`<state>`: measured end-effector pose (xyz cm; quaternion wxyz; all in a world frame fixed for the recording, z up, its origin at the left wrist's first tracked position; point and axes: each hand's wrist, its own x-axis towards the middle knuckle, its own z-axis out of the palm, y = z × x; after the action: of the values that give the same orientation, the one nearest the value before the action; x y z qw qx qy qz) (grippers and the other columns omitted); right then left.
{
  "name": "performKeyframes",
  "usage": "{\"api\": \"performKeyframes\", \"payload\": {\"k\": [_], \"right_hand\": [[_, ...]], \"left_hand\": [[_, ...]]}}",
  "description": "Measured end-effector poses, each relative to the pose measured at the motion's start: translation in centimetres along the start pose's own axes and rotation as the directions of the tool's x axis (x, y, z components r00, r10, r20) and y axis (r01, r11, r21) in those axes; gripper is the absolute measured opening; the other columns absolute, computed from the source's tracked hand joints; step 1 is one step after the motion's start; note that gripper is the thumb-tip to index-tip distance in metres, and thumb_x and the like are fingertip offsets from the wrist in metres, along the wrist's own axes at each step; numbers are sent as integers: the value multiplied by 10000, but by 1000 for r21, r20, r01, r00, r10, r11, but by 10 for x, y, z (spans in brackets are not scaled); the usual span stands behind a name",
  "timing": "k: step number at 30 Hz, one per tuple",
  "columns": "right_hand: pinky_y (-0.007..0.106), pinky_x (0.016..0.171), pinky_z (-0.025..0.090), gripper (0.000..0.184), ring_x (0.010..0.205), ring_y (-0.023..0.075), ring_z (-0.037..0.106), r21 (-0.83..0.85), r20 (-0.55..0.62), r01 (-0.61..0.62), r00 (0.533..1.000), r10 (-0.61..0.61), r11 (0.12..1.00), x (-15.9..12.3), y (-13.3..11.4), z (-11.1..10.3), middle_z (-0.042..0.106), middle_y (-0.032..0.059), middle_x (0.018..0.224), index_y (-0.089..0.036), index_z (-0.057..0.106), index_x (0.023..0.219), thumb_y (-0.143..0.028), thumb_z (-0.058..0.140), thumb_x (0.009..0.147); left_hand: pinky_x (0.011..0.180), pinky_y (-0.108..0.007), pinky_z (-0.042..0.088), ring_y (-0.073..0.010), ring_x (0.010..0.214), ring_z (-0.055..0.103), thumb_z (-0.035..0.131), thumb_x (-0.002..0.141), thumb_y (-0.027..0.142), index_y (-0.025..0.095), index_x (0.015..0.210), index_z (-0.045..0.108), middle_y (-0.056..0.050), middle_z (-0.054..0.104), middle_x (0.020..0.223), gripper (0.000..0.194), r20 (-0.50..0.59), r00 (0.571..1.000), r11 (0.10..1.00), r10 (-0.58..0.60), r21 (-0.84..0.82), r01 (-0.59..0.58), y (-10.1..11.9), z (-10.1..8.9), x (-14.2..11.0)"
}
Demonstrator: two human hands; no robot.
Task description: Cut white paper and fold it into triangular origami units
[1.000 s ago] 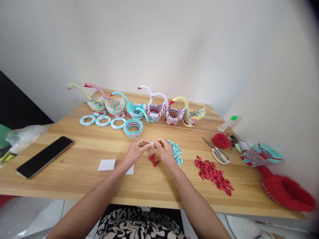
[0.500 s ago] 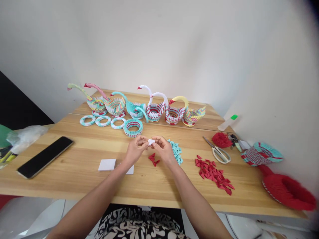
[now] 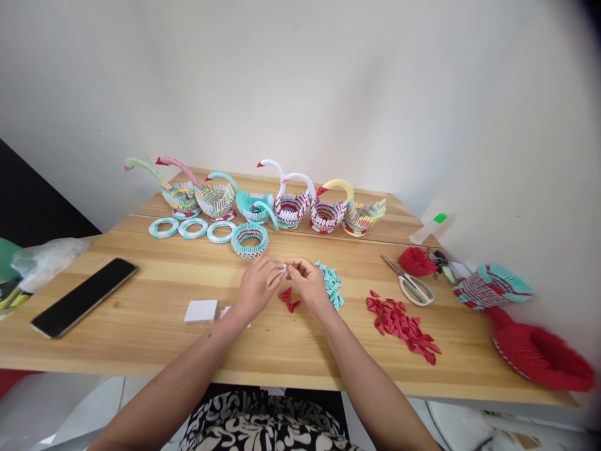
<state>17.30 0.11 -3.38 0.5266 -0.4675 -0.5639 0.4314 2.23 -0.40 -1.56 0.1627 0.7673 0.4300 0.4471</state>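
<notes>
Head view, quick one: what did the two hands actually have hold of?

— One small white paper piece [image 3: 283, 270], right between the fingertips. The right hand [image 3: 307, 282] had its thumb and forefinger in a tight pinch on it, no real gap besides the paper itself.

And the other one?

— The left hand [image 3: 256, 285] was curled narrow, back turned up, with its fingertips against the left side of the same piece. Fingers covered most of the paper, so I couldn't tell its shape or exactly where the left thumb pressed.

OK, and what was around them?

— A few red folded-paper triangles [image 3: 285, 297] lay between the forearms, just on the near side of the fingers. A loose pile of teal folded-paper triangles [image 3: 333, 285] sat right beside the right hand, partly hidden by it. Past the left hand stood a round teal, red and white paper ring-shaped basket [image 3: 250, 252].

Anything further out?

— Yeah, a flat white paper stack [image 3: 201, 311] left of the left forearm. Well off to the right, a bigger heap of red folded-paper triangles [image 3: 399, 327] and cream-handled metal scissors [image 3: 409, 283], all on the light wooden tabletop [image 3: 159, 288].
</notes>
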Motion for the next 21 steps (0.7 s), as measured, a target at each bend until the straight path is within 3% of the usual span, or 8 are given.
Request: {"api": "performKeyframes", "payload": {"k": [3,7,13,21], "right_hand": [[259,625,468,185,628,135,574,26,11,-2,1000,2,1000,0,1,0,622,4,711,-186,632,877,-330,599,766],[264,638,472,207,644,138,577,46,30,-20,999,18,999,0,0,0,637,15,740,-180,638,891,-335,609,757],[271,653,468,230,656,142,583,28,33,-18,999,17,999,0,-4,-2,650,18,762,-186,646,912,-354,600,761],[268,675,472,229,679,146,590,-9,41,1,999,-1,1000,-1,-6,-2,671,27,803,-185,653,919,-347,598,766]], "left_hand": [[828,-357,429,-206,924,587,526,849,207,187,908,630,-68,674,966,121,20,991,981,133,141,-135,1,-2,0],[804,-355,427,-205,876,603,515,859,218,193,919,627,-53,692,916,130,3,992,971,123,204,-121,0,-3,0],[811,-341,453,-202,880,631,557,826,242,200,902,647,-48,705,930,125,-39,999,995,-25,91,28,0,-1,0],[779,-307,489,-190,819,656,576,797,253,186,825,657,-42,715,864,109,-37,977,974,-209,-94,205,4,-4,1]]}}
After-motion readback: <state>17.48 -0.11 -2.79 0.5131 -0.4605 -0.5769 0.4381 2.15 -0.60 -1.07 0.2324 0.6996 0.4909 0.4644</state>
